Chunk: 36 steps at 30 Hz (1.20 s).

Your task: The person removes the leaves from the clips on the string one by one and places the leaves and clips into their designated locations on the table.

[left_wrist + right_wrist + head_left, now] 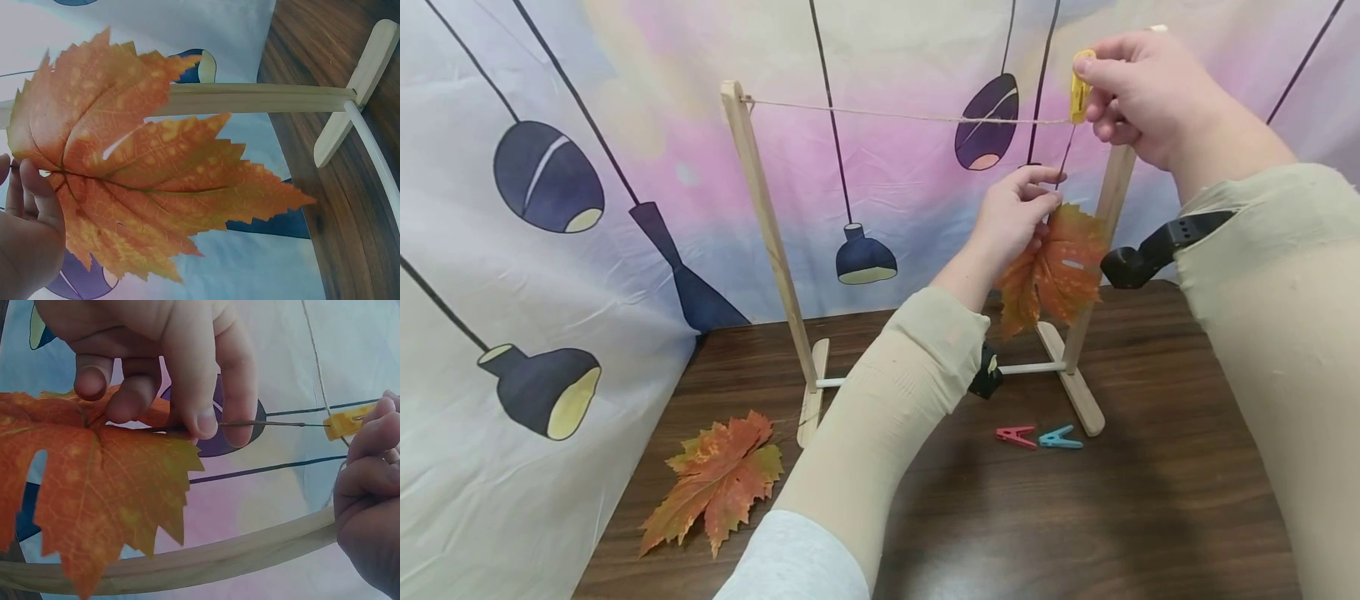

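Note:
Up at the string, my right hand pinches a yellow clothespin. In the right wrist view the tip of the leaf's thin stem meets the jaw end of that yellow clothespin, where the string also passes. Below it, my left hand pinches the stem between thumb and fingertips. An orange and green artificial leaf hangs under the left hand, its blade spread wide in the left wrist view. A second leaf lies on the table at the left.
The string runs between two wooden posts on feet, joined low down by a white rod. A red clothespin and a blue clothespin lie on the brown table. A painted cloth backdrop stands behind.

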Each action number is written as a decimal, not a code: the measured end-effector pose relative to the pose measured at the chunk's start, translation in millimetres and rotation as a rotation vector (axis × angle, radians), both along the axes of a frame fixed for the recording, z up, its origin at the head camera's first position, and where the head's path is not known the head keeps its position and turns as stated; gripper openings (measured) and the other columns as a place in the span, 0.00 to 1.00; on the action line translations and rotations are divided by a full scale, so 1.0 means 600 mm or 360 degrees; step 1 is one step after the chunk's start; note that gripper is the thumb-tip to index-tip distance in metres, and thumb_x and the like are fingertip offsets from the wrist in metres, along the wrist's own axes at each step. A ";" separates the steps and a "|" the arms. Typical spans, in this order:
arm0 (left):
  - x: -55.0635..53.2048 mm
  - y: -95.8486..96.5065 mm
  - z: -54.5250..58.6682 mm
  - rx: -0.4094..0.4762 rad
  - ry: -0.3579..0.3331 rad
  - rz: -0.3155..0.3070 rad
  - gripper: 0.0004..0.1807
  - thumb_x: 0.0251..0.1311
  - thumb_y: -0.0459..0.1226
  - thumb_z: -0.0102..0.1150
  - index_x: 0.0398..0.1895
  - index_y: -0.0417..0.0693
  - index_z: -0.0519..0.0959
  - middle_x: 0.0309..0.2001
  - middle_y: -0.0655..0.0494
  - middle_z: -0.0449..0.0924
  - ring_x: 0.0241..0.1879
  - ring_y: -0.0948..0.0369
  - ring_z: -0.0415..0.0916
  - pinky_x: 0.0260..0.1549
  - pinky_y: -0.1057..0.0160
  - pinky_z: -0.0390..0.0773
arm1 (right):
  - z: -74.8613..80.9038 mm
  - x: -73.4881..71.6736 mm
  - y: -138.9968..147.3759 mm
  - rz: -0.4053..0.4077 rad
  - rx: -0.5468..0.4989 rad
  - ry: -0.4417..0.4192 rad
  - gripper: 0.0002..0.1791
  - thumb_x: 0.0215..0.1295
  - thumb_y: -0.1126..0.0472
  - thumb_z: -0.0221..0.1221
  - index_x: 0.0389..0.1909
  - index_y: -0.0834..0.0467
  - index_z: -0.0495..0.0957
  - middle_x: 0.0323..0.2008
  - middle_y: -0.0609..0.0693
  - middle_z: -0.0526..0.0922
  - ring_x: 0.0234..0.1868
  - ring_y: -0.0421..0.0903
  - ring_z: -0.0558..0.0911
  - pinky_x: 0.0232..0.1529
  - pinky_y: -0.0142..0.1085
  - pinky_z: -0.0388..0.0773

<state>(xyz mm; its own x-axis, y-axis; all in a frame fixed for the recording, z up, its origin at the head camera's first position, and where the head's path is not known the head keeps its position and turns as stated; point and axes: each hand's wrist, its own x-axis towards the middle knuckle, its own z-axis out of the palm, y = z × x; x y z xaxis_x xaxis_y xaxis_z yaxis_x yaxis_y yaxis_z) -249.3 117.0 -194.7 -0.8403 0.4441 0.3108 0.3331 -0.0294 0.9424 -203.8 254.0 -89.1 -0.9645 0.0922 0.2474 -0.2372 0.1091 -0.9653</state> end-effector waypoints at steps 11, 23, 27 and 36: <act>-0.002 -0.016 0.004 -0.0017 -0.0022 -0.0003 0.12 0.64 0.33 0.54 0.50 0.51 0.78 0.37 0.57 0.76 0.17 0.59 0.66 0.15 0.66 0.69 | -0.008 0.005 -0.013 0.0052 -0.0502 0.0299 0.15 0.61 0.63 0.60 0.47 0.59 0.68 0.27 0.54 0.69 0.17 0.42 0.67 0.13 0.28 0.68; -0.011 -0.032 0.010 -0.0104 0.0040 0.0022 0.13 0.64 0.33 0.55 0.51 0.50 0.77 0.35 0.56 0.75 0.18 0.59 0.67 0.16 0.66 0.70 | 0.009 0.014 -0.007 -0.0021 -0.0919 0.0632 0.13 0.60 0.69 0.58 0.46 0.60 0.70 0.16 0.58 0.70 0.09 0.47 0.67 0.11 0.31 0.67; -0.011 -0.038 0.010 -0.0120 0.0039 0.0066 0.13 0.63 0.33 0.55 0.50 0.52 0.78 0.36 0.56 0.75 0.18 0.60 0.67 0.16 0.66 0.70 | 0.011 0.016 -0.004 -0.0016 -0.0983 0.0625 0.14 0.59 0.70 0.58 0.47 0.58 0.72 0.17 0.59 0.71 0.09 0.48 0.68 0.10 0.32 0.67; -0.013 -0.049 0.000 -0.0100 0.0004 0.0082 0.13 0.64 0.33 0.55 0.50 0.52 0.78 0.38 0.58 0.76 0.16 0.60 0.65 0.15 0.66 0.70 | 0.005 0.016 -0.001 0.0004 -0.0949 0.0618 0.18 0.59 0.70 0.58 0.50 0.54 0.73 0.22 0.59 0.71 0.12 0.48 0.70 0.11 0.31 0.69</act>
